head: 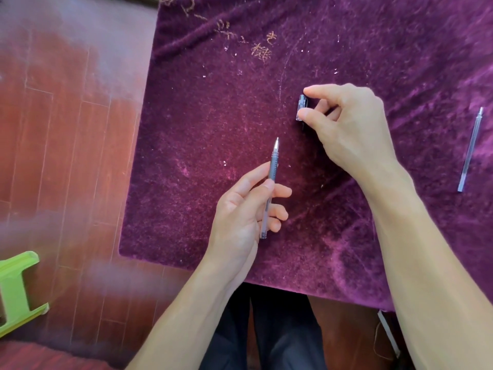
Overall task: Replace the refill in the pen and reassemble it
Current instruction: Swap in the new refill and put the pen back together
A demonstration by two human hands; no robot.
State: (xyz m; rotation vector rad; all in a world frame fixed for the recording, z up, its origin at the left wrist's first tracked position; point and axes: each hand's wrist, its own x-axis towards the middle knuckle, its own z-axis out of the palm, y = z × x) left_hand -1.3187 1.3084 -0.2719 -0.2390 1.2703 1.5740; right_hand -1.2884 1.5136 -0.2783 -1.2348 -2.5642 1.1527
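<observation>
My left hand holds a clear pen upright between thumb and fingers, its metal tip pointing away from me above the purple cloth. Further up and to the right, my right hand pinches a small clear pen cap with a dark clip between thumb and forefinger, just over the cloth. A thin clear refill with a metal tip lies alone on the cloth at the far right, untouched.
The purple cloth covers a table whose left and near edges show. Red-brown tiled floor lies to the left, with a green plastic stool at the lower left. My dark-trousered legs are below the table edge.
</observation>
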